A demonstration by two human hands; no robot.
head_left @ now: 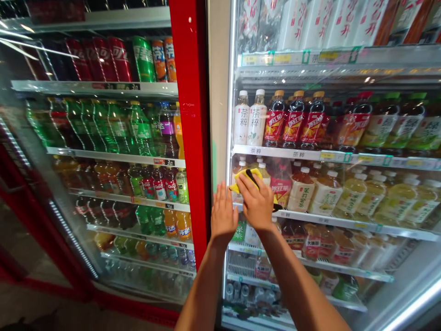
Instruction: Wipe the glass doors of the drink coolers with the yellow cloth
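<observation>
Two bare forearms reach up from the bottom edge, the wrists close together. The left hand (223,211) lies flat on the pale strip (219,101) at the edge of a glass-fronted cooler, its fingers straight and grasping nothing, its thumb out towards the right hand (257,202). That one, just beside it, holds a yellow cloth (237,187) with dark trim under extended fingers, pressed against the glass; part of the cloth shows past the fingertips and a bit more beside the palm. Behind the glass, level with the cloth, a row of pale-capped bottles (300,191) runs to the right. On the shelf above stand two white bottles (257,120), then dark bottles with red labels (274,122) and others with green caps (392,122); white packages (319,25) with red lettering fill the top. The lower shelves seem to hold more bottles, though glare and blur make them hard to read. To the left, past a red upright (193,119), another cooler shows red cans (119,60) beside a green can (142,59), and below them green bottles (140,128).
</observation>
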